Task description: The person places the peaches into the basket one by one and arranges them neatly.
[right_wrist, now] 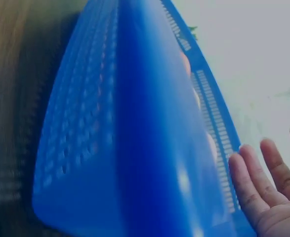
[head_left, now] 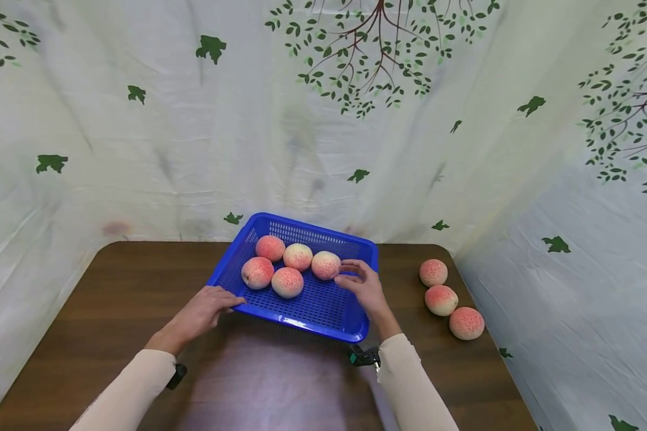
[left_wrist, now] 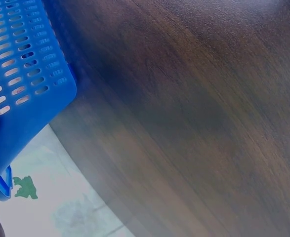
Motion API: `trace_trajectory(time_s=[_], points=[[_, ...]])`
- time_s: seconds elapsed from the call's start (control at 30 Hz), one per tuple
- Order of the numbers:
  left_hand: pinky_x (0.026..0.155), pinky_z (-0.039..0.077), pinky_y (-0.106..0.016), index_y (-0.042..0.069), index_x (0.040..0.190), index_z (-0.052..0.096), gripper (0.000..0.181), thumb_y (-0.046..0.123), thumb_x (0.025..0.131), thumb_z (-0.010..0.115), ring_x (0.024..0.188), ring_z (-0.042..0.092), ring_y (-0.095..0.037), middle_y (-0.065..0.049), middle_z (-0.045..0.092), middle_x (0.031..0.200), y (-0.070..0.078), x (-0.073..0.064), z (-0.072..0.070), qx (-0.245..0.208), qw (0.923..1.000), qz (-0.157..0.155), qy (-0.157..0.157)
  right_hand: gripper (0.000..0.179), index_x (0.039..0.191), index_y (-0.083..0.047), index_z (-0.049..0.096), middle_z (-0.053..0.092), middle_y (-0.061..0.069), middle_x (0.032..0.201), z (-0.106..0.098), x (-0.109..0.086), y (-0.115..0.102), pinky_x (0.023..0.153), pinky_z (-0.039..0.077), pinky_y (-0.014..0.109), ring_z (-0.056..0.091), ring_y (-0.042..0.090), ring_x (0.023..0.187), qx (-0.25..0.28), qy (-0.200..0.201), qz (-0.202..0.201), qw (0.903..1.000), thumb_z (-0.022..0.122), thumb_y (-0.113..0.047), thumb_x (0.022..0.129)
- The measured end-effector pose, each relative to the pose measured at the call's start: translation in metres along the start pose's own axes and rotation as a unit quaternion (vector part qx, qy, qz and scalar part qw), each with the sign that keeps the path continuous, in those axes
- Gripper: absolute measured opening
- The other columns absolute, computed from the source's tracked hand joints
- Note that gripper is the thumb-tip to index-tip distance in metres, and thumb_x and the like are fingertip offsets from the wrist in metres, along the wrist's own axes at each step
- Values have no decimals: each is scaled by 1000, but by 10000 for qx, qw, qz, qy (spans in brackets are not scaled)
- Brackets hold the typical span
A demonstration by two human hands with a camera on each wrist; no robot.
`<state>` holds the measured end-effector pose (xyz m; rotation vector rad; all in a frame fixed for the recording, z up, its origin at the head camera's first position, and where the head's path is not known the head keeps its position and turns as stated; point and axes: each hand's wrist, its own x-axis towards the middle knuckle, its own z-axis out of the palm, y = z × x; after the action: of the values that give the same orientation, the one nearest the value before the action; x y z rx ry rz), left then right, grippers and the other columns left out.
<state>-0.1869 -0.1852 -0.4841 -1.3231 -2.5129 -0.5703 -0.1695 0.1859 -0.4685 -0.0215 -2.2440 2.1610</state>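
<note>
A blue plastic basket [head_left: 323,317] with slotted walls sits askew on the brown table, several pink-and-cream peaches [head_left: 288,282] inside it. At its near left corner my left hand [head_left: 207,308] grips the rim, thumb on top and fingers underneath; in the left wrist view the basket's slotted side [left_wrist: 31,74] shows, with most of that hand out of frame. My right hand [head_left: 365,287] is over the basket's right part, fingertips right at the rightmost peach [head_left: 326,265]. In the right wrist view its fingers [right_wrist: 278,168] are spread and loosely extended beyond the basket's rim.
Three more peaches lie in a slanting row near the table's right edge: a far one [head_left: 434,272], a middle one [head_left: 441,300] and a near one [head_left: 466,323]. Behind the dark wooden table [head_left: 113,311] hangs a pale curtain [head_left: 237,131] printed with leaves.
</note>
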Motion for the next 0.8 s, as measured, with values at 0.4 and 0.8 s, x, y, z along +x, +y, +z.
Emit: trace_trajectory(time_s=[0.4,0.8], points=[[79,48,-42,4,106,73,39,-16,73,67,87,63,-20,-2,72,94,-1,0,0,25,10000,11,-46,47,128,6,50,54,28,126,-47,-12,1,84,51,27,63,17,98,337,695,-107,9970,70,-4,87],[81,48,-42,4,108,73,37,-14,75,69,88,62,-20,-2,72,95,-2,0,0,-16,9997,-154,-175,45,128,1,49,56,8,116,-110,-27,9,84,52,25,64,9,95,166,1464,73,9891,69,-7,89]])
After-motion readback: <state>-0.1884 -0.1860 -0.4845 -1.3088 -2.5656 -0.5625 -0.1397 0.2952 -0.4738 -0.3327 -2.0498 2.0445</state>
